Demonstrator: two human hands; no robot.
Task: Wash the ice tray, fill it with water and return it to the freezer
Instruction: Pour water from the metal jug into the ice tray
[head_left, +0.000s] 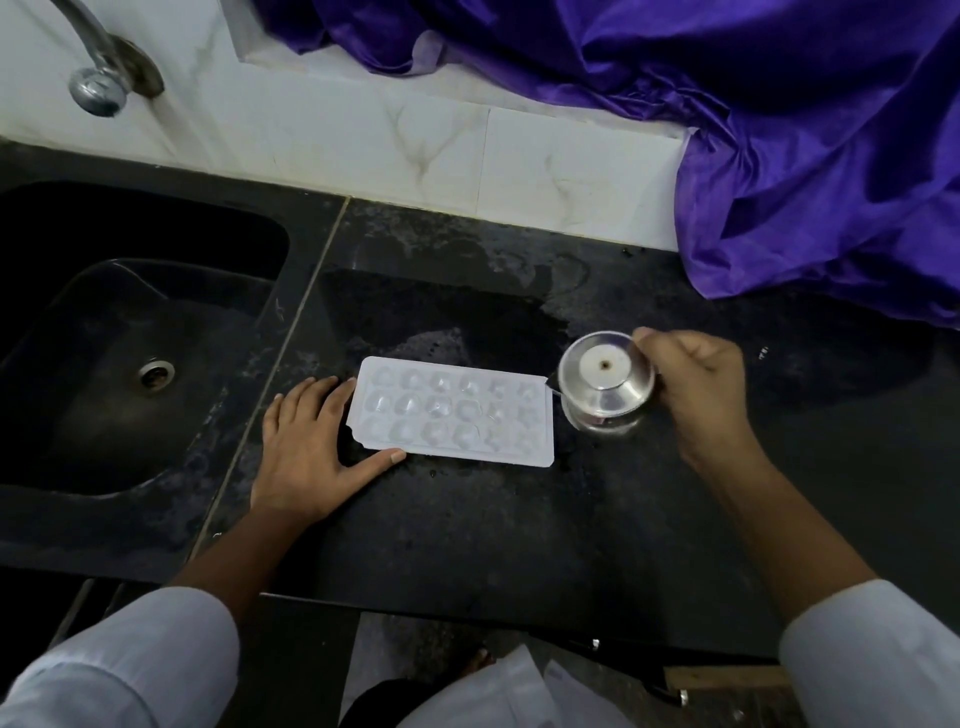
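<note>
A white plastic ice tray (451, 411) lies flat on the black countertop (467, 519), its several small cells facing up. My left hand (311, 447) rests flat on the counter against the tray's left end, fingers straight and thumb along its near edge. My right hand (696, 384) grips a small steel cup (605, 379), tipped on its side with its base toward me at the tray's right end. A thin thread of water seems to run from the cup onto the tray's right edge.
A black sink (140, 332) with a round drain (156, 373) lies to the left, and a steel tap (98, 78) hangs above it. Purple cloth (779, 156) covers the back ledge and right counter. Wet patches mark the counter behind the tray.
</note>
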